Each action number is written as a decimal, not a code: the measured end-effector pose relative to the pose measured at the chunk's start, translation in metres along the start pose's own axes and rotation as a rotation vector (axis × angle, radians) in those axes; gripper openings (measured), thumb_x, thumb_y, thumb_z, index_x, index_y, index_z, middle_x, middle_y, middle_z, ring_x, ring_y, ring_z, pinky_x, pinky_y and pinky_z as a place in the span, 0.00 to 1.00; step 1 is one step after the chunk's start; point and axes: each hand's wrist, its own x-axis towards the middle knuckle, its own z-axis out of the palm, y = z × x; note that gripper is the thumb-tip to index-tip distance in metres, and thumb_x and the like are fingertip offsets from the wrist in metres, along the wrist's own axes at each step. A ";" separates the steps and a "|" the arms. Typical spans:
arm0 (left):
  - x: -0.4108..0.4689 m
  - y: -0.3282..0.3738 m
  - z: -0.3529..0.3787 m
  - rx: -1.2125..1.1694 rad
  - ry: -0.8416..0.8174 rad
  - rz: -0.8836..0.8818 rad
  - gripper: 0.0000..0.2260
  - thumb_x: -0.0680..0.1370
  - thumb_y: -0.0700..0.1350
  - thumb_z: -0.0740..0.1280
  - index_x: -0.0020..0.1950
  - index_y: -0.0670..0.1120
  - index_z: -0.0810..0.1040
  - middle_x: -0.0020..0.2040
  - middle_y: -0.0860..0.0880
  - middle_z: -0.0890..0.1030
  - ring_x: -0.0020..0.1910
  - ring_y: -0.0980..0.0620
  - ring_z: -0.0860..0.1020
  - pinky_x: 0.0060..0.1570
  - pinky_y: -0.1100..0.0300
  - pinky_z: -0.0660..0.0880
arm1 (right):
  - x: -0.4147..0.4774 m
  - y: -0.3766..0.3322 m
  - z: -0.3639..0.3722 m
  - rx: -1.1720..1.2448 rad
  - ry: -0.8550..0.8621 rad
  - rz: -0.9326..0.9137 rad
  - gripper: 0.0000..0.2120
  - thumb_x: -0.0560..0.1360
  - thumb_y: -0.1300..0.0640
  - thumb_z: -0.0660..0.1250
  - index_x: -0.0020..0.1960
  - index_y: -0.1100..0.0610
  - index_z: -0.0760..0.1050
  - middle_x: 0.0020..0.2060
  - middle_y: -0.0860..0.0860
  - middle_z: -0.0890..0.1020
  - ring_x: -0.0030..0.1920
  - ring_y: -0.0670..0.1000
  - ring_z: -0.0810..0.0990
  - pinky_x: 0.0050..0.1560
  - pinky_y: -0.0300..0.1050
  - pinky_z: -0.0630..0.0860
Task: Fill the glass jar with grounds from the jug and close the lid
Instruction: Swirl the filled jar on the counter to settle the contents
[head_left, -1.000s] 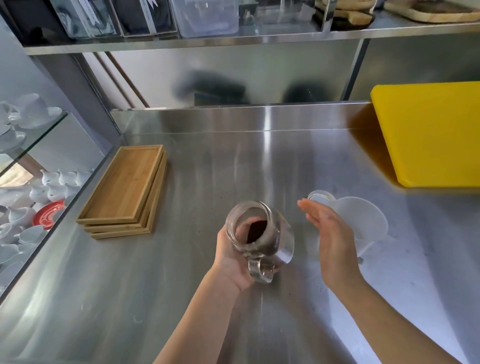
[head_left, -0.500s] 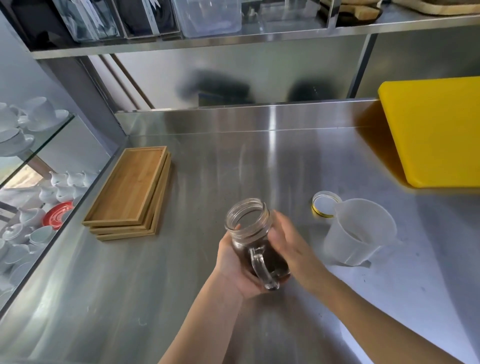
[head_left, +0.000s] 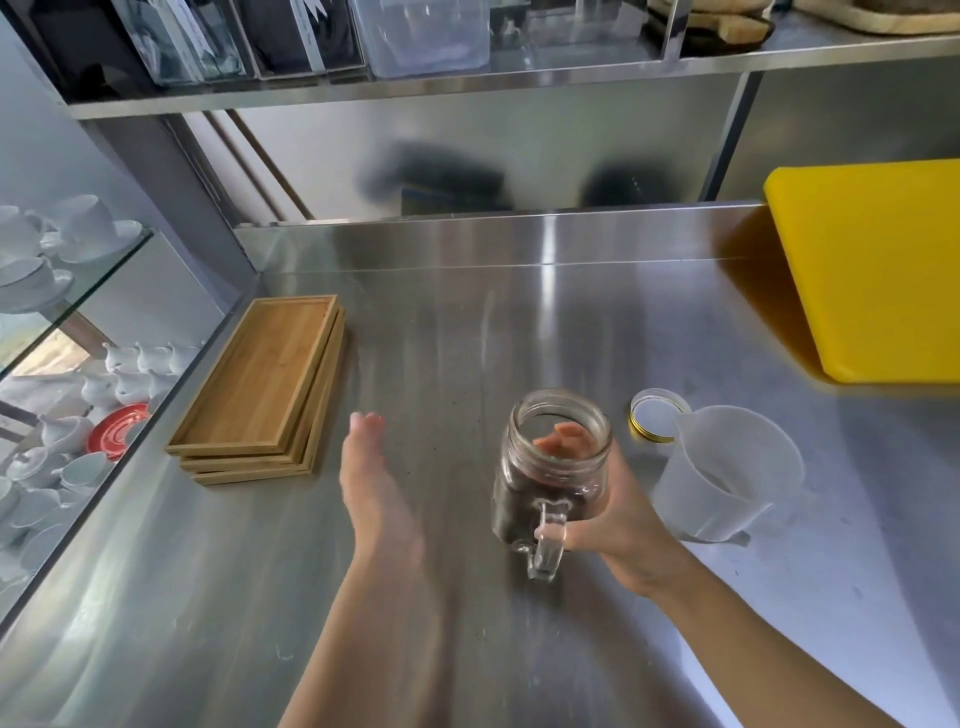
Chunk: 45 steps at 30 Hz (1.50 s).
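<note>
A glass jar (head_left: 545, 493) with a handle stands upright over the steel counter, dark grounds filling its lower part, its mouth uncovered. My right hand (head_left: 618, 525) wraps around its right side, fingers showing through the glass. My left hand (head_left: 371, 478) is flat and open to the left of the jar, apart from it, holding nothing. A gold-rimmed lid (head_left: 655, 422) lies on the counter behind and right of the jar. Beside it stands the translucent plastic jug (head_left: 727, 475), upright, looking nearly empty.
A stack of wooden trays (head_left: 262, 389) lies at the counter's left edge. A yellow cutting board (head_left: 878, 270) leans at the far right. White cups and a red saucer (head_left: 111, 436) sit behind glass at the left. A steel shelf (head_left: 467, 83) runs overhead.
The jar went from tilted in my left hand to upright in my right hand. My left hand let go and moved out to the left, now open.
</note>
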 end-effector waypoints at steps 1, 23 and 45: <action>-0.006 -0.007 0.008 -0.030 -0.091 -0.030 0.18 0.79 0.50 0.59 0.61 0.42 0.79 0.64 0.45 0.78 0.63 0.51 0.76 0.59 0.62 0.68 | 0.000 0.002 0.003 -0.009 -0.003 0.000 0.39 0.54 0.70 0.75 0.61 0.53 0.66 0.57 0.56 0.75 0.54 0.49 0.79 0.48 0.47 0.78; -0.008 -0.074 0.034 0.199 -0.362 0.334 0.13 0.76 0.50 0.58 0.48 0.47 0.81 0.44 0.47 0.84 0.48 0.43 0.81 0.53 0.37 0.75 | -0.003 0.018 -0.007 -0.278 0.152 -0.093 0.42 0.54 0.62 0.80 0.63 0.60 0.65 0.57 0.52 0.77 0.59 0.49 0.76 0.58 0.42 0.72; 0.014 -0.104 0.036 0.122 -0.279 0.094 0.13 0.69 0.54 0.61 0.40 0.54 0.85 0.39 0.56 0.85 0.41 0.57 0.82 0.42 0.60 0.79 | 0.010 0.028 -0.020 -0.432 0.064 0.057 0.43 0.55 0.62 0.81 0.61 0.46 0.61 0.58 0.45 0.73 0.58 0.38 0.73 0.53 0.29 0.70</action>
